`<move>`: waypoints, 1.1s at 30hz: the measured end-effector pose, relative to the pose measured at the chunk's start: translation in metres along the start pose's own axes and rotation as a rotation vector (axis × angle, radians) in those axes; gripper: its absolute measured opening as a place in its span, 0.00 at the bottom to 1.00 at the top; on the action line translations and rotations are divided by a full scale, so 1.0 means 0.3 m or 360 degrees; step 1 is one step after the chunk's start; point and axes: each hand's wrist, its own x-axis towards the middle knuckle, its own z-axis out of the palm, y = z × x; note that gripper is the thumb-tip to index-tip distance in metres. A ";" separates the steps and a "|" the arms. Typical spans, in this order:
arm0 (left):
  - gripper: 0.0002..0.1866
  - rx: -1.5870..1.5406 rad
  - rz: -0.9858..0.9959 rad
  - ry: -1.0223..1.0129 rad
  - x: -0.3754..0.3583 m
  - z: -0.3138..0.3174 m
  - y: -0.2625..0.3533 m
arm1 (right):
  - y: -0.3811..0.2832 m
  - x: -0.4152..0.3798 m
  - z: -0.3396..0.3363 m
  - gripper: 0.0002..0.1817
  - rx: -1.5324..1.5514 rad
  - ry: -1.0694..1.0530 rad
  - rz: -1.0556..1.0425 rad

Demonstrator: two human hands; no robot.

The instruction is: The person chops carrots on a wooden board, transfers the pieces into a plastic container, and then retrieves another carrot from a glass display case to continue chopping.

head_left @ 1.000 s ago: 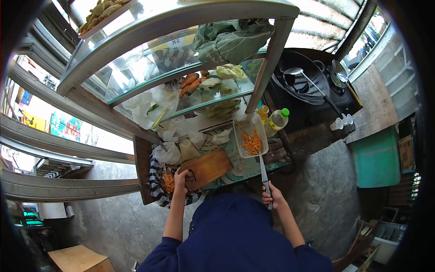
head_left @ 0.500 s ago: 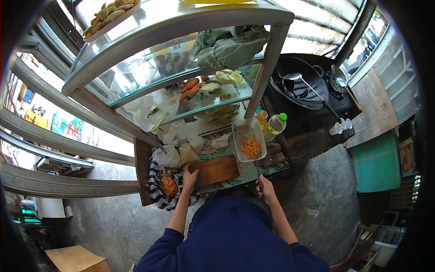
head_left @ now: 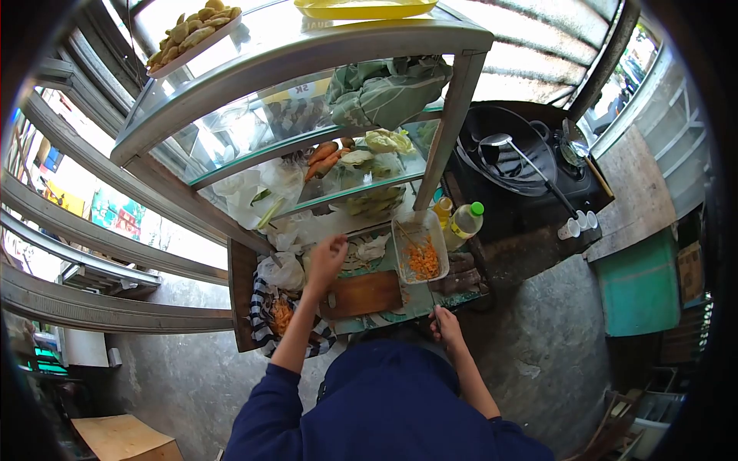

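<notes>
My left hand [head_left: 328, 260] is raised over the far left edge of the wooden cutting board [head_left: 361, 296], off its surface, with loosely bent fingers and nothing visible in them. My right hand [head_left: 447, 326] is closed on a knife [head_left: 437, 311] at the front edge of the counter; only a small part of the knife shows. Beyond that hand stands a clear plastic tub [head_left: 399, 253] with shredded orange carrot [head_left: 423, 261] and a thin stick in it. More orange shreds [head_left: 280, 315] lie by a black-and-white checked cloth [head_left: 263, 326], partly behind my left forearm.
A glass display case [head_left: 307, 69] with carrots [head_left: 325, 160] and greens rises behind the counter. Bottles [head_left: 466, 221] stand right of the tub. Farther right are a wok [head_left: 511, 150] with a ladle [head_left: 523, 157] and small white cups [head_left: 569, 229]. White plastic bags [head_left: 281, 270] lie left.
My left hand has let go of the cutting board's left end and moved up and away. My right hand has turned the knife, so its long blade no longer shows against the tub.
</notes>
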 end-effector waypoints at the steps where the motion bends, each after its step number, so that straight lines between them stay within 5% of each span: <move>1: 0.12 -0.0035 0.0081 0.0063 0.059 -0.016 0.057 | -0.006 0.001 -0.003 0.20 -0.0002 -0.0001 -0.0004; 8: 0.10 0.0261 0.0667 0.0301 0.494 -0.109 0.186 | -0.014 0.004 -0.034 0.20 0.0029 0.0024 -0.0066; 11: 0.12 0.0854 0.0513 0.0174 0.632 -0.127 0.165 | -0.022 0.001 -0.052 0.20 -0.0028 0.0077 -0.0104; 19: 0.14 0.1332 0.0179 0.0218 0.735 -0.110 0.047 | -0.029 0.056 -0.165 0.19 -0.0143 0.0082 -0.0158; 26: 0.13 0.1235 0.0095 0.0365 0.664 -0.136 0.036 | -0.115 0.145 -0.229 0.19 -0.0261 -0.0056 -0.0102; 29: 0.11 0.1259 0.0453 0.0660 0.577 -0.162 0.028 | -0.152 0.177 -0.233 0.21 -0.0444 -0.0119 -0.0236; 33: 0.13 0.0308 0.0297 0.0838 0.417 -0.211 0.104 | -0.197 0.193 -0.216 0.21 -0.0557 -0.0191 -0.0229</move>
